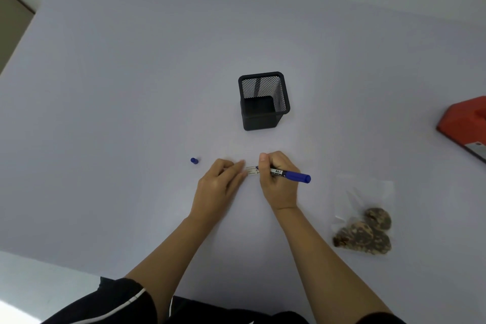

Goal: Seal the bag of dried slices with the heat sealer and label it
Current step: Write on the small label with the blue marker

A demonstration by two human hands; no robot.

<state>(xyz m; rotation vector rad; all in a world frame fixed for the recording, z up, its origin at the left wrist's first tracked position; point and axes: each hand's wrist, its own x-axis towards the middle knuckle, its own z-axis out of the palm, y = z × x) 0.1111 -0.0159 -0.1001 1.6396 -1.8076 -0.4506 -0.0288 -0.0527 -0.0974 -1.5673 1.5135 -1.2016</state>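
Writing the label [252, 170], bag [364, 208] waiting at right.
Bag lies beside the right forearm, slices [363, 235] bunched at its near end; probably light, limp, slippery, best taken by the empty far edge. Straight fingers of the left hand [219, 181] press the label down; right hand [278, 184] clamps the marker [292, 173]. Beyond: cap [194, 160], mesh holder [263, 100], heat sealer [462, 123].

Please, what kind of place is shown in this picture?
Probably a small packing or office desk. A plain pale table holds a black mesh pen holder, a red device at the right edge, likely the heat sealer, and a clear bag of dried slices. The right hand holds a blue marker.
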